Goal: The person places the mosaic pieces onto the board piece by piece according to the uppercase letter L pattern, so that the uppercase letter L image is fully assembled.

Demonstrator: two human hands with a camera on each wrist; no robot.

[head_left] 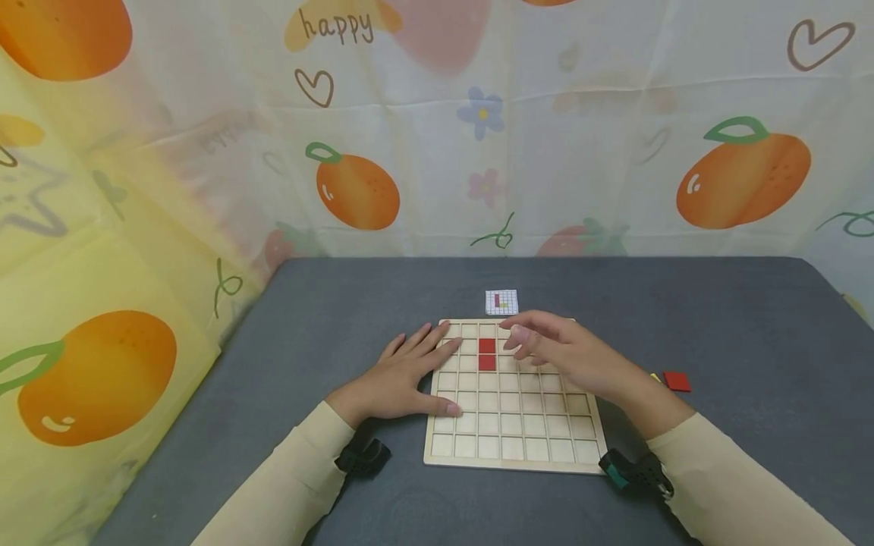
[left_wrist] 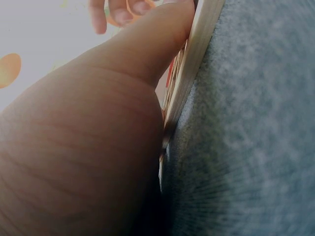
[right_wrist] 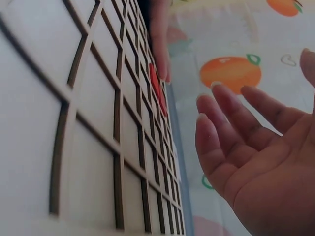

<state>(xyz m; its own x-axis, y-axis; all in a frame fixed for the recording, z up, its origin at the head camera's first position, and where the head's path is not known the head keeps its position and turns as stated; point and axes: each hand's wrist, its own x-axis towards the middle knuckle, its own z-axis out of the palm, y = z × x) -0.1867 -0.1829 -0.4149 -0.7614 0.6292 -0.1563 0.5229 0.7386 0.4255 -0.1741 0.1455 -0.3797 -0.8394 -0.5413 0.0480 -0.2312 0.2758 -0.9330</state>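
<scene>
A pale wooden grid board (head_left: 488, 425) lies on the dark table. Two red square tiles (head_left: 487, 354) sit one below the other in its cells, in the third column from the left. My left hand (head_left: 404, 379) rests on the board's left edge, fingers spread and thumb on the lower cells. In the left wrist view the thumb side of that hand (left_wrist: 108, 98) lies against the board's edge. Above the board's upper right part hovers my right hand (head_left: 570, 353). Its fingers (right_wrist: 224, 110) are loosely bent and hold nothing in the right wrist view.
Behind the board lies a small printed grid card (head_left: 501, 302) with red and yellow marks. A loose red tile (head_left: 677, 381) and a partly hidden yellow piece (head_left: 655, 378) lie to the right, past my right wrist. A fruit-print cloth (head_left: 423, 189) hangs behind the table.
</scene>
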